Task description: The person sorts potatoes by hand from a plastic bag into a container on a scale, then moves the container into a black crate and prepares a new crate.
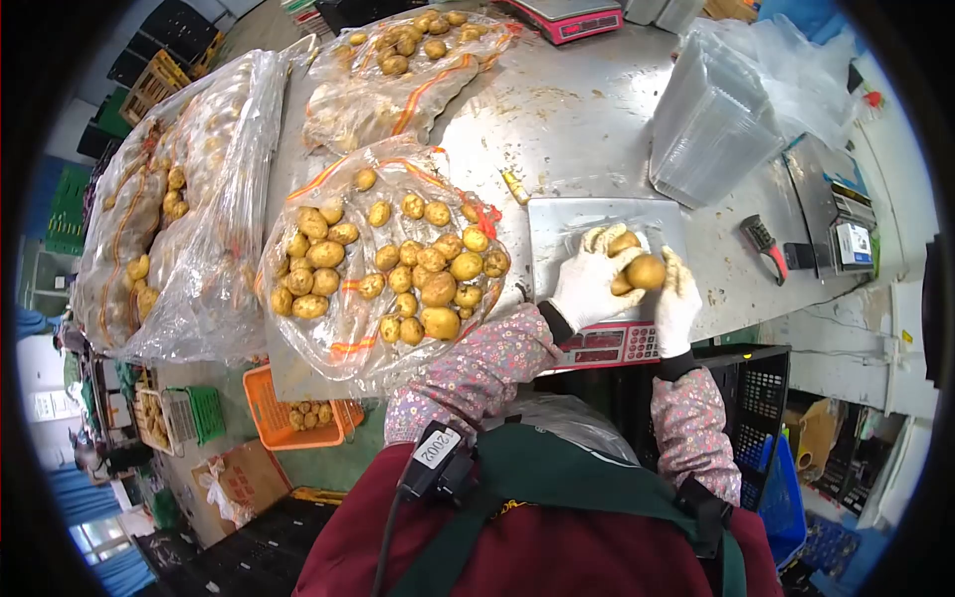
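Observation:
Both of my hands wear white gloves and are over a scale (552,234) with a red front panel. My left hand (587,284) has its fingers curved around potatoes (624,242) above the metal pan. A rounder potato (646,272) lies between my two hands, against the left fingers. My right hand (678,303) is at the right side of that potato, its fingers raised and close to it; whether they touch it is unclear. Clear plastic shows on the pan behind my left hand. Left of the scale, many loose potatoes (438,290) rest on an open plastic bag (348,356).
Stacked clear plastic trays (711,124) stand at the back right. A red-handled brush (764,247) lies right of the scale. More bagged potatoes (224,169) fill the left side. An orange crate (269,408) is below the table edge. Another red scale (567,18) stands at the back.

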A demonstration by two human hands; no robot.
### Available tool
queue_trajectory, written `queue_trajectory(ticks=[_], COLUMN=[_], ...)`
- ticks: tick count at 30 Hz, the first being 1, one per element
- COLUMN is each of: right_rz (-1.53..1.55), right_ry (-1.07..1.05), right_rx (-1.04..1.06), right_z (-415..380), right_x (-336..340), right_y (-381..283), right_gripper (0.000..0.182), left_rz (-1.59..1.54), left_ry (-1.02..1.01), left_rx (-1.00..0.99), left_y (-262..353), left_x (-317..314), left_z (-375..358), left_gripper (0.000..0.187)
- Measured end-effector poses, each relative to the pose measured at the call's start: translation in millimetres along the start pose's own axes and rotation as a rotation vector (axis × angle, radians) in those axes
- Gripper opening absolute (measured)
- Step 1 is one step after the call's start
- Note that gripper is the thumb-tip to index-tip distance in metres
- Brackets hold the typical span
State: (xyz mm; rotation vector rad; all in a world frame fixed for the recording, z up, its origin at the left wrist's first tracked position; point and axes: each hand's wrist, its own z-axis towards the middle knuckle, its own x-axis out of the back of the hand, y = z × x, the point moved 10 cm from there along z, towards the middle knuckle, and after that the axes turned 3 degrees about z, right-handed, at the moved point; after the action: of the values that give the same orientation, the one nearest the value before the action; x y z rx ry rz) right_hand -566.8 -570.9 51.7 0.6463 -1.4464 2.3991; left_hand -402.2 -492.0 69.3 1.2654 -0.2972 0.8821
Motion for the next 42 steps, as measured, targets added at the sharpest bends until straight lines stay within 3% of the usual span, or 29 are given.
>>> queue_trajectory(ticks=[1, 3, 6, 7, 8, 10, 12, 13, 17, 19, 20, 24, 29, 33, 35, 37, 40, 42], right_rz=[0.147, 0.307, 0.430, 0.386, 0.288, 0.175, 0.053, 0.044, -0.059, -0.170, -0.205, -0.377, -0.403, -0.124, -0.288, -0.528, -0.560, -0.463], right_ry=[-0.032, 0.019, 0.087, 0.074, 0.065, 0.060, 0.040, 0.031, -0.046, -0.143, -0.194, -0.355, -0.380, -0.173, -0.332, -0.251, -0.272, -0.231], right_rx=[-0.108, -0.147, -0.150, -0.152, -0.123, -0.111, -0.060, -0.071, 0.055, 0.249, 0.262, 0.292, 0.342, 0.103, 0.118, 0.308, 0.362, 0.292], right_z=[-2, -6, -6, -5, -2, 1, 4, 3, 3, -1, -4, -9, -17, -2, 2, -6, -14, -3], right_x=[1, 8, 12, 18, 25, 37, 44, 47, 45, 26, 16, -14, -24, -17, -46, -71, -87, -67], right_y=[6, 9, 13, 8, 1, 0, -1, -2, -37, -62, -62, -67, -67, -88, -107, -112, -104, -94], right_gripper=[0.026, 0.029, 0.033, 0.032, 0.031, 0.031, 0.028, 0.028, 0.030, 0.037, 0.051, 0.064, 0.064, 0.060, 0.061, 0.051, 0.043, 0.041], left_rz=[0.137, 0.185, -0.085, -0.178, -0.385, -0.464, -0.511, -0.494, -0.331, -0.327, -0.363, -0.481, -0.523, -0.530, -0.479, -0.423, -0.331, -0.620], left_ry=[-0.131, -0.100, 0.077, 0.137, 0.210, 0.566, 0.667, 0.706, 0.613, 0.623, 0.627, 0.630, 0.562, 0.485, 0.426, 0.371, 0.310, 0.425], left_rx=[-0.061, -0.161, -0.170, -0.120, 0.054, 0.187, 0.372, 0.391, 0.518, 0.559, 0.569, 0.592, 0.498, 0.514, 0.514, 0.512, 0.502, 0.603], left_y=[1, 2, -1, -18, -40, -67, -131, -125, -148, -153, -152, -147, -145, -138, -139, -139, -132, -144], left_x=[-13, -10, 20, 30, 50, 98, 115, 135, 161, 159, 156, 144, 124, 108, 100, 95, 103, 109], left_z=[-2, -1, -2, -10, -20, -53, -98, -112, -164, -177, -180, -178, -177, -182, -184, -183, -177, -187], left_gripper=[0.056, 0.058, 0.059, 0.060, 0.059, 0.060, 0.053, 0.048, 0.046, 0.045, 0.044, 0.042, 0.032, 0.028, 0.028, 0.027, 0.025, 0.024])
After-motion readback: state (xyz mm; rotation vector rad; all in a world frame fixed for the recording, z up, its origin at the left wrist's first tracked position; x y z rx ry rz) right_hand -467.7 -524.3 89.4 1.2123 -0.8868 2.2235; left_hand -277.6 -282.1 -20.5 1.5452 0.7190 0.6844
